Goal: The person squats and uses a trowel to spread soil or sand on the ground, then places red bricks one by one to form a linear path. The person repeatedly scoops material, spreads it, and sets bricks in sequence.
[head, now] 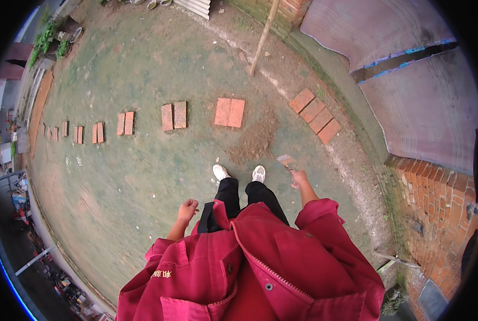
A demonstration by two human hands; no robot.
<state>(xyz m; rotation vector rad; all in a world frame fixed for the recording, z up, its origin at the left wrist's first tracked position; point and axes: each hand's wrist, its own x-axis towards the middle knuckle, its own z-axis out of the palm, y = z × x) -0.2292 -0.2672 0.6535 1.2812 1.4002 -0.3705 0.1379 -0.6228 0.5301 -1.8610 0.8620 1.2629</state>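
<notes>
My right hand (299, 179) grips the handle of a hand tool with a broad flat blade (286, 159), held out over the ground to the right of my shoes. At my left side hangs my left hand (188, 210), its fingers curled together and nothing visible in them. A heap of loose brown soil (255, 138) lies just beyond my feet. Touching its far left side is a pair of red bricks (229, 112) laid flat side by side. Right of the heap, several bricks (314, 115) form a slanted row.
More brick pairs (174, 115) stretch leftward in a spaced line across mossy ground (142, 168). A wooden pole (264, 38) stands beyond the soil. Striped sheets (423, 104) and a brick wall (435, 200) border the right. Cluttered goods (64, 285) fill the lower left.
</notes>
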